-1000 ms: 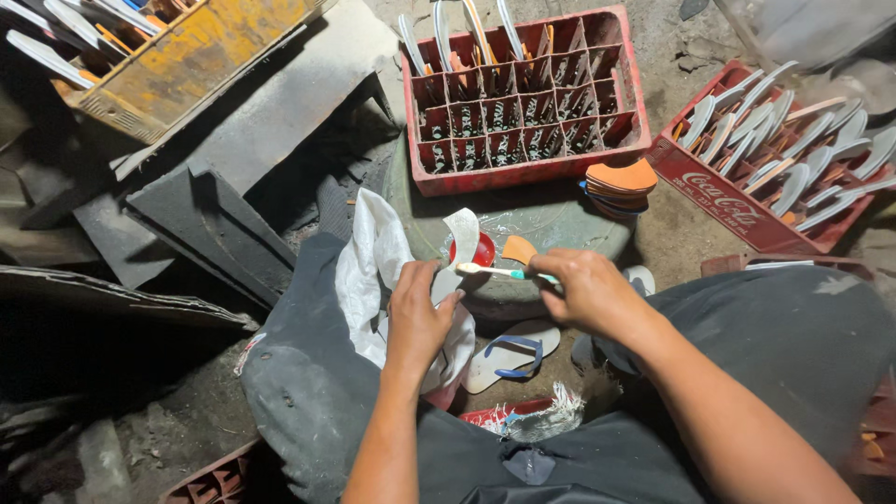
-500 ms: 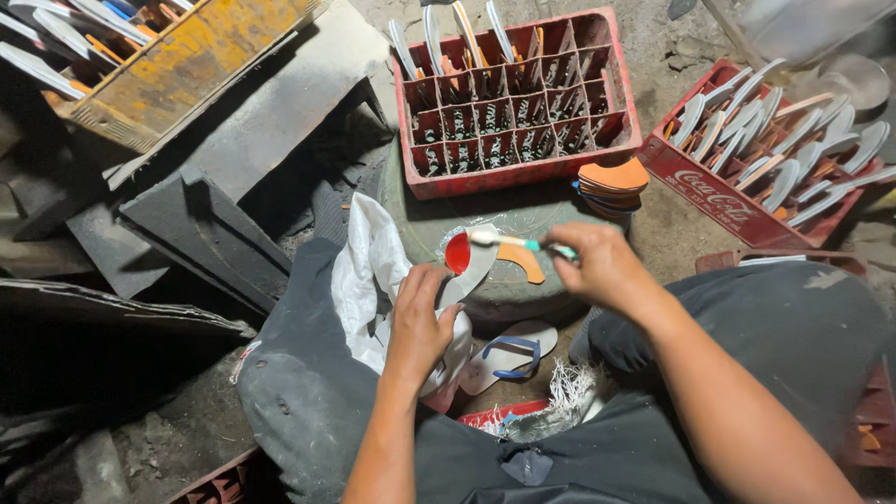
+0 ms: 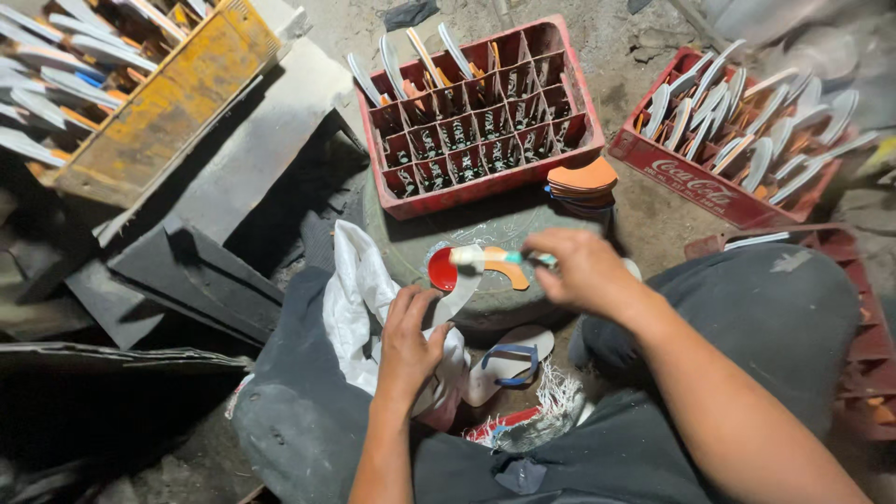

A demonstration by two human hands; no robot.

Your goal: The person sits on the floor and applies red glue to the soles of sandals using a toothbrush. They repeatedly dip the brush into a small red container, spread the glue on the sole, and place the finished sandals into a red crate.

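We brush a metal blade on our lap.

Our right hand pinches a small brush; our left hand clasps the blade against the white cloth. A loose left grip could let the blade slide onto the sandal.

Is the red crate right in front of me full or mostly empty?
Mostly empty: the red crate has blades standing only in its back row; the other compartments look bare.

Single head view, steep downward, close over lap, ground crates ahead.
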